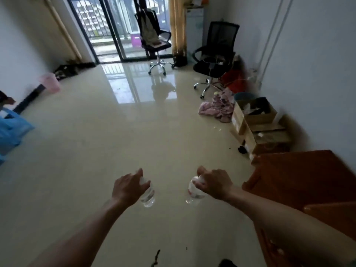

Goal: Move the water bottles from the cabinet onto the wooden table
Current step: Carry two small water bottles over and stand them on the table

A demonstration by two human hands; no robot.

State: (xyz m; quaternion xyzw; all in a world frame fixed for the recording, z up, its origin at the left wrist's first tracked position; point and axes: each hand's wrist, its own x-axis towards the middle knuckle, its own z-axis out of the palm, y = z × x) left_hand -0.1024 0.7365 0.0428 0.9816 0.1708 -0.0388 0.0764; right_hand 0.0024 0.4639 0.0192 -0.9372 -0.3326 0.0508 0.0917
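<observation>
Gripping left bottle (148, 197) by its top with left hand (128, 186), right bottle (194, 193) likewise with right hand (215, 183), fingers curled tight. Dangling both over floor (134, 122), just left of wooden table (300, 182). Neck hold probably for two-at-once carrying; not set down yet.

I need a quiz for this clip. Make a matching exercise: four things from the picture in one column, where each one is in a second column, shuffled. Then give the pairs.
Things:
1. bottle with red label
2. clear bottle, no label showing
3. pink bin
4. cardboard boxes

Places:
A. on the floor by the left wall
B. gripped by the left hand
C. on the floor along the right wall, beyond the wooden table
D. gripped by the right hand

Pairs: 1-D, 2-B, 3-A, 4-C
</observation>
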